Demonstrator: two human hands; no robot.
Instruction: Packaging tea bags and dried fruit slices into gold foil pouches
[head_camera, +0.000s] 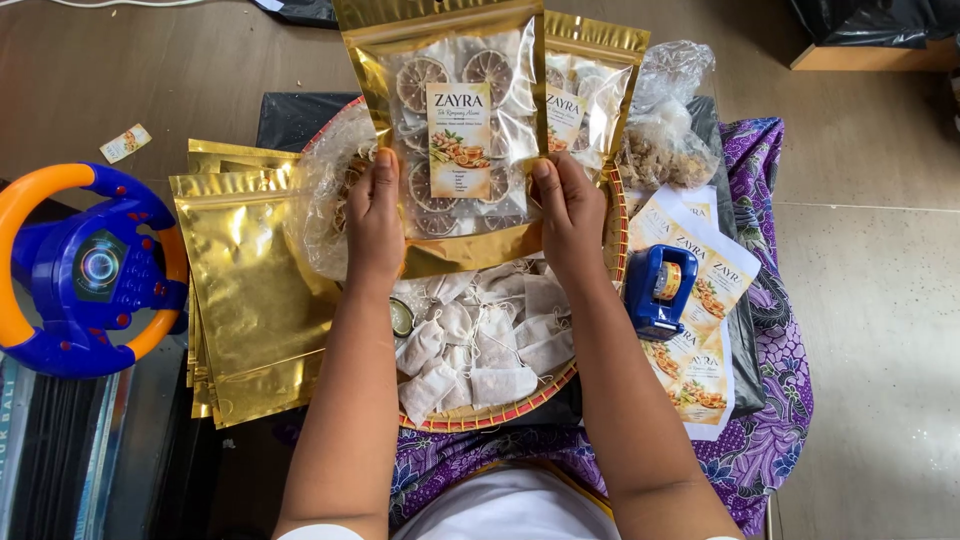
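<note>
I hold a gold stand-up pouch (455, 130) upright over a round woven tray (520, 405). Its clear window shows dried citrus slices, and a paper label sits in the middle. My left hand (375, 220) grips the pouch's lower left edge. My right hand (570, 215) grips its lower right edge. Under the pouch, the tray holds a heap of small white tea bags (480, 340). A second filled gold pouch (590, 90) stands just behind the first, to the right.
A stack of empty gold pouches (250, 290) lies left of the tray. Further left is a blue and orange toy steering wheel (85, 270). Right of the tray are a blue tape dispenser (655, 290), label sheets (700, 300), a clear bag of dried material (665, 130) and purple patterned cloth (775, 400).
</note>
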